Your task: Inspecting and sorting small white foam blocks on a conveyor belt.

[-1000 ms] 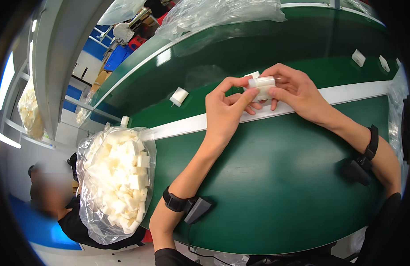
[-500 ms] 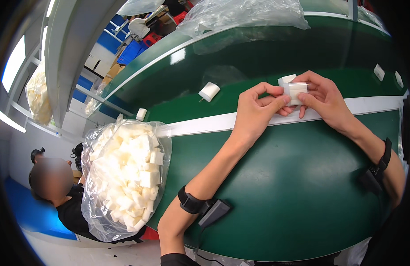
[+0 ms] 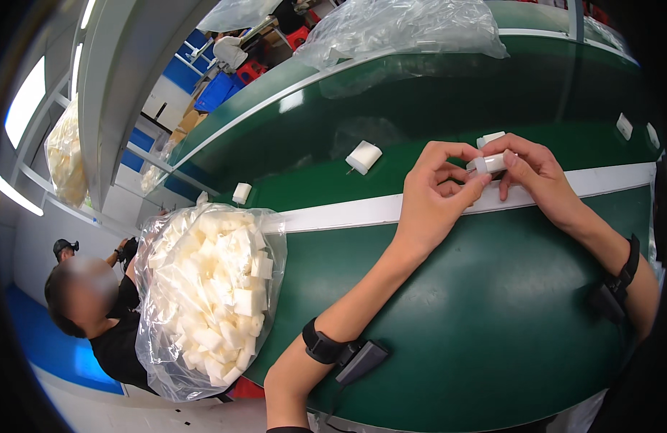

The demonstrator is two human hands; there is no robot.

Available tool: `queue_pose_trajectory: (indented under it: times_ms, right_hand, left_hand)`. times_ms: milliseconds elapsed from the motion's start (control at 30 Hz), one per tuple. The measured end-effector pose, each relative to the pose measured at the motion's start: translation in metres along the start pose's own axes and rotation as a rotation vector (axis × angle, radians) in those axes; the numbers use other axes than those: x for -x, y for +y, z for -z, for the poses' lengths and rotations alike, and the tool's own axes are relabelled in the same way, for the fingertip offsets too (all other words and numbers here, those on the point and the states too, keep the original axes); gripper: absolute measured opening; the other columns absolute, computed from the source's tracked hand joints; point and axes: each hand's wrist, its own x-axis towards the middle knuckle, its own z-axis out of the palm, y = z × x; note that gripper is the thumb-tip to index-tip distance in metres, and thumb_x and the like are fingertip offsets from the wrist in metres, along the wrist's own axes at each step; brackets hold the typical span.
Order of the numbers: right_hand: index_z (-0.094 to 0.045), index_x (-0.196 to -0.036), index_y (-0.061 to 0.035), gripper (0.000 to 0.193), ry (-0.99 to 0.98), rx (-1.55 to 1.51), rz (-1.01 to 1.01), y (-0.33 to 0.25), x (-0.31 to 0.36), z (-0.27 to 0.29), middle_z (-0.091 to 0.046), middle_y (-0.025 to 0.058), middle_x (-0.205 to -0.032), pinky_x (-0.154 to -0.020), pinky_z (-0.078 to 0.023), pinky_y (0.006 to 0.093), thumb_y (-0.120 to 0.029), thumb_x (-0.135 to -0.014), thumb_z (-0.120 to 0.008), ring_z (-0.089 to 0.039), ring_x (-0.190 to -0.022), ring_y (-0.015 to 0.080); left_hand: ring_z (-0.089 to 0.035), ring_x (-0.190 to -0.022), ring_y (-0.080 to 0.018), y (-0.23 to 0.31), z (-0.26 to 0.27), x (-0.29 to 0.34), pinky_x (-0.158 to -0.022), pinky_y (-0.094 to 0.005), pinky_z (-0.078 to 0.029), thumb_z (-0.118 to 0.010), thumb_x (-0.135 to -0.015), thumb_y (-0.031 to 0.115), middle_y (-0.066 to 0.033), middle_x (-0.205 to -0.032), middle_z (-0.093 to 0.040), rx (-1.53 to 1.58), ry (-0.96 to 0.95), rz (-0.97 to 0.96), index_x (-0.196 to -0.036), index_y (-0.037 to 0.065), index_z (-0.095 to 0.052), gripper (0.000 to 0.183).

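Held wht blk (image 3: 495, 163) now turned to narrow side.

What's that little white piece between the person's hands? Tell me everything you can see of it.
The white piece is small and blocky, plastic-looking, with a shiny body and a slightly greyer cap at its left end. A thin pin shows beside that end. It lies roughly sideways, apparently held up over the green table. The left hand has its fingertips at the capped end; the right hand grips the other end, hiding part of it.

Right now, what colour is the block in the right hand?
The block is mostly white; the head view shows it best.
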Motion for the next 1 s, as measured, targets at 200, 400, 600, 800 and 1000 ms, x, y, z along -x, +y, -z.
queue_pose_trajectory:
  times_ms: [200, 400, 600, 800, 1000]
  right_hand:
    - [-0.056, -0.126, -0.0001, 0.033, 0.052, 0.049, 0.069, -0.002, 0.006, -0.006, -0.06, 0.0078, -0.113, -0.082, -0.051, 0.0277, -0.009, -0.094, -0.061, -0.058, -0.098, 0.0132]
    - [-0.049, -0.131, 0.0005, 0.047, 0.09, 0.104, 0.135, -0.004, 0.01, -0.012, -0.054, 0.0079, -0.122, -0.095, -0.047, 0.0295, 0.0, -0.086, -0.063, -0.053, -0.115, 0.0139]
    - [-0.056, -0.121, 0.0036, 0.03, 0.094, 0.003, 0.0, -0.002, 0.006, -0.006, -0.059, 0.0093, -0.111, -0.075, -0.055, 0.0293, -0.002, -0.092, -0.062, -0.061, -0.094, 0.0157]
    - [-0.057, -0.122, 0.0041, 0.029, 0.039, 0.103, 0.02, -0.002, 0.004, -0.005, -0.061, 0.01, -0.112, -0.085, -0.054, 0.031, -0.004, -0.094, -0.061, -0.062, -0.096, 0.0162]
    - [-0.06, -0.116, 0.0025, 0.022, 0.102, 0.162, 0.017, -0.002, 0.002, -0.006, -0.063, 0.0069, -0.109, -0.09, -0.051, 0.0299, -0.002, -0.095, -0.058, -0.06, -0.102, 0.0126]
  left_hand:
    - [-0.061, -0.101, -0.0128, -0.007, 0.001, -0.001, -0.086, -0.0293, -0.054, -0.072, -0.09, 0.007, -0.0093, -0.115, -0.059, 0.221, 0.016, -0.003, -0.122, -0.002, -0.058, 0.036]
    - [-0.063, -0.096, -0.0127, -0.008, -0.002, 0.0, -0.087, -0.0267, -0.053, -0.073, -0.089, 0.007, -0.0086, -0.11, -0.06, 0.255, 0.041, 0.138, -0.125, -0.003, -0.058, 0.04]
    - [-0.062, -0.092, -0.0098, -0.007, -0.007, 0.004, -0.075, -0.0221, -0.051, -0.073, -0.087, 0.007, -0.0046, -0.106, -0.063, -0.247, 0.151, -0.199, -0.119, 0.002, -0.066, 0.033]
    - [-0.056, -0.073, -0.0033, -0.006, -0.006, 0.004, -0.058, -0.0187, -0.04, -0.074, -0.087, 0.013, -0.0021, -0.099, -0.071, -0.156, 0.252, -0.057, -0.109, 0.003, -0.073, 0.025]
    - [-0.059, -0.073, -0.005, -0.007, -0.005, 0.004, -0.058, -0.0206, -0.041, -0.074, -0.086, 0.01, -0.0005, -0.094, -0.068, -0.169, 0.228, -0.114, -0.104, 0.005, -0.074, 0.019]
